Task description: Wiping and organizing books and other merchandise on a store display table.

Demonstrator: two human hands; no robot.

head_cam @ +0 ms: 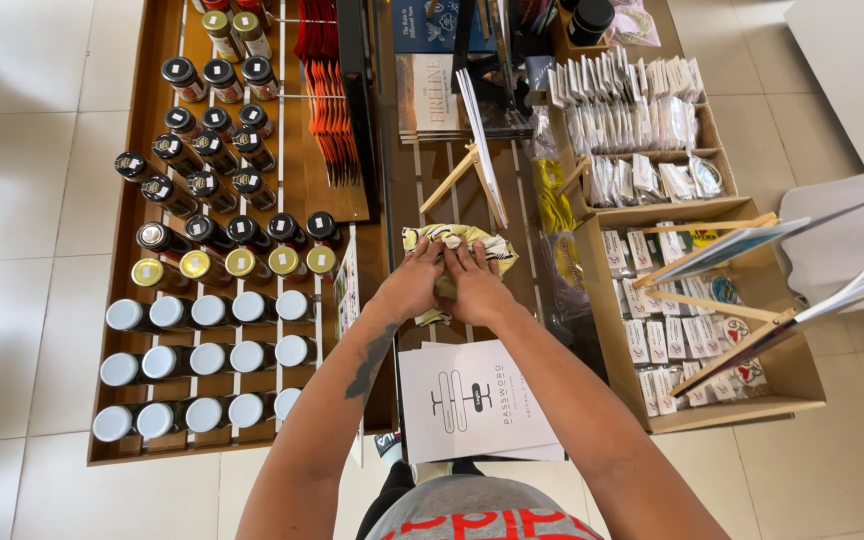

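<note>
Two hands press a crumpled yellow-patterned cloth at the centre of a slatted wooden display desk, seen from above.

The left hand and right hand lie side by side and touching, fingers curled narrow over the cloth's near edge and gripping it; the cloth bunches out past the fingertips toward 12 o'clock. A small wooden easel with a white card stands just beyond the cloth at 12 o'clock. A white printed sheet lies at 6 o'clock, under the forearms. At 9 o'clock, a tray of jars has white-lidded jars in rows nearest the person, with gold-lidded jars and dark-lidded bottles farther off. At 3 o'clock, a cardboard box of small packets sits near the right forearm.
</note>
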